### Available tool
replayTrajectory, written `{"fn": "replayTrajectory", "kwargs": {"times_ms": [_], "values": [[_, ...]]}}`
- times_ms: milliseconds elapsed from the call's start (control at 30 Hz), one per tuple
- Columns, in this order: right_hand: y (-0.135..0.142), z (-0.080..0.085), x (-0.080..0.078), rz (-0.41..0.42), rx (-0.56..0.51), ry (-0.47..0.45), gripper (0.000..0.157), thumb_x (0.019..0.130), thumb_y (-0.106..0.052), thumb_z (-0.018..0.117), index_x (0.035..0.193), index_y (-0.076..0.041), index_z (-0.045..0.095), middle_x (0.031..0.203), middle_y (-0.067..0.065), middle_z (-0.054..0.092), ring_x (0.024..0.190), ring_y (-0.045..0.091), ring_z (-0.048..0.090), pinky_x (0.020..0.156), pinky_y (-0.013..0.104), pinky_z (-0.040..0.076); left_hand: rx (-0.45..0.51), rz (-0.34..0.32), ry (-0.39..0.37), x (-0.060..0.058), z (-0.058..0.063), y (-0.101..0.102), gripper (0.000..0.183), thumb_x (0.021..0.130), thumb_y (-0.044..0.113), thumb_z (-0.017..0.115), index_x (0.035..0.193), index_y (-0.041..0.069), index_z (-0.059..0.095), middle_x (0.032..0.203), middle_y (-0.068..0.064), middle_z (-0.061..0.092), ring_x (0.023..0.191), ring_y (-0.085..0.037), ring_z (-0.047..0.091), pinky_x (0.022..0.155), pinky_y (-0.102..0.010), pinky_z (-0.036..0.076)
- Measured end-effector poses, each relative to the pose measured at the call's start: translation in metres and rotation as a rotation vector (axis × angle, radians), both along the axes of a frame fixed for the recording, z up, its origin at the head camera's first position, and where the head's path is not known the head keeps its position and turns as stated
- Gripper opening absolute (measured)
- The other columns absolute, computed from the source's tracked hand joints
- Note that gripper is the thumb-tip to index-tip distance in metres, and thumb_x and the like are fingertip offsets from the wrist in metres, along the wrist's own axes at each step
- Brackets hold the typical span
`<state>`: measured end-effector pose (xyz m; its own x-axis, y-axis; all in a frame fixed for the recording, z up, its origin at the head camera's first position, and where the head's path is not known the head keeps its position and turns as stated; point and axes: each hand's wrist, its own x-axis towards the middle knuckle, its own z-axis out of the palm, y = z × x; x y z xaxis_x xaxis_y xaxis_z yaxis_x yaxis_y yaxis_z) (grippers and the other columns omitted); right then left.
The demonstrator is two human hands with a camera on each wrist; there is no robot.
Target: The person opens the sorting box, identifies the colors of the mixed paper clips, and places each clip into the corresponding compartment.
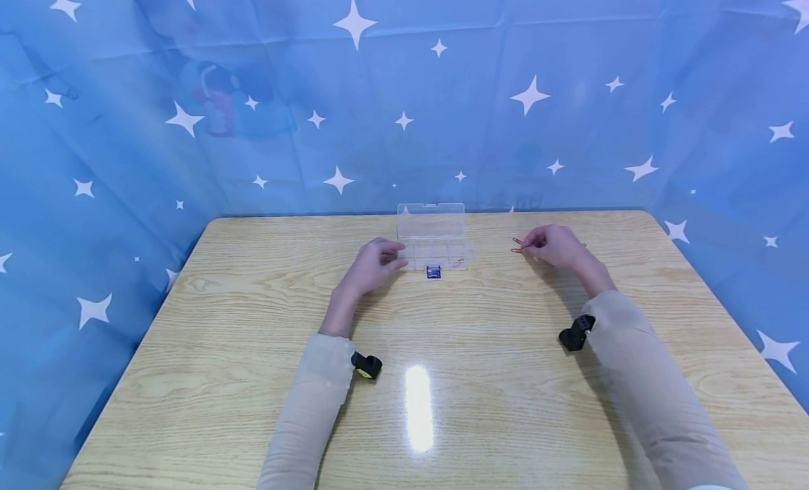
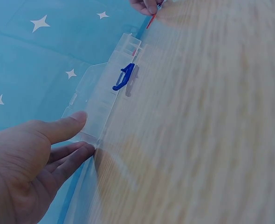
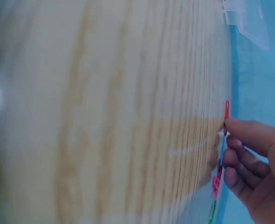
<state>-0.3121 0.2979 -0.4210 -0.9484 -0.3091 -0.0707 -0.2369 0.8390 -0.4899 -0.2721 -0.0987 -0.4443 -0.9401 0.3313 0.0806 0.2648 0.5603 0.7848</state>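
A clear plastic compartment box (image 1: 436, 254) stands at the table's back with its lid (image 1: 432, 222) raised. A red paper clip (image 1: 460, 261) lies in its front right compartment. On its front side is a blue latch-like piece (image 2: 123, 77). My left hand (image 1: 374, 264) is at the box's left end, thumb and fingers nearly straight and apart, fingertips right at its edge. Right of the box, my right hand (image 1: 555, 245) pinches a red paper clip (image 3: 227, 109) between thumb and finger close over the table. Another red clip (image 1: 517, 240) shows near its fingertips.
Beyond the right fingers, a pink clip (image 3: 216, 185) and a green clip (image 3: 212, 212) lie along the table. A starred blue curtain (image 1: 404, 118) hangs behind the wooden table (image 1: 253, 335). A bright light reflection (image 1: 418, 409) shows on the tabletop.
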Motion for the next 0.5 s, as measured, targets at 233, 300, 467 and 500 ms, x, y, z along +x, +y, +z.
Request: {"fn": "replayTrajectory", "kwargs": {"times_ms": [233,300,467,500], "values": [[-0.0005,0.001,0.0007,-0.001,-0.003,-0.017,0.013,0.097,-0.012,0.067,0.099,-0.001,0.073,0.086,0.007,0.069,0.076,0.02,0.057,0.066,0.032,0.045,0.001,0.004,-0.006,0.0008,0.0009,0.0001,0.038,0.1,0.02,0.067,0.133,0.001,0.064,0.128,-0.015,0.059,0.118,-0.03,0.061,0.103,-0.036,0.052],[-0.0006,0.0011,0.0009,0.0,-0.007,-0.025,0.013,0.097,-0.012,0.066,0.099,0.0,0.072,0.087,0.008,0.068,0.076,0.02,0.056,0.065,0.032,0.045,0.004,0.004,-0.005,0.0008,0.001,0.0001,0.038,0.099,0.019,0.067,0.133,0.001,0.064,0.128,-0.015,0.059,0.118,-0.03,0.061,0.102,-0.036,0.052],[-0.0012,0.0015,0.002,-0.001,-0.011,-0.021,0.013,0.097,-0.012,0.066,0.099,0.0,0.073,0.088,0.008,0.069,0.078,0.02,0.058,0.066,0.033,0.046,0.007,0.004,-0.004,0.0008,0.0009,0.0002,0.038,0.099,0.019,0.067,0.133,0.001,0.064,0.126,-0.015,0.059,0.117,-0.029,0.061,0.102,-0.036,0.052],[-0.0012,0.0015,0.0021,-0.001,-0.011,-0.017,0.013,0.097,-0.012,0.067,0.099,0.0,0.073,0.088,0.008,0.069,0.078,0.02,0.059,0.066,0.033,0.047,0.006,0.003,-0.005,0.0008,0.0009,0.0001,0.039,0.099,0.019,0.068,0.133,0.001,0.064,0.126,-0.015,0.059,0.117,-0.029,0.061,0.102,-0.036,0.052]]}}
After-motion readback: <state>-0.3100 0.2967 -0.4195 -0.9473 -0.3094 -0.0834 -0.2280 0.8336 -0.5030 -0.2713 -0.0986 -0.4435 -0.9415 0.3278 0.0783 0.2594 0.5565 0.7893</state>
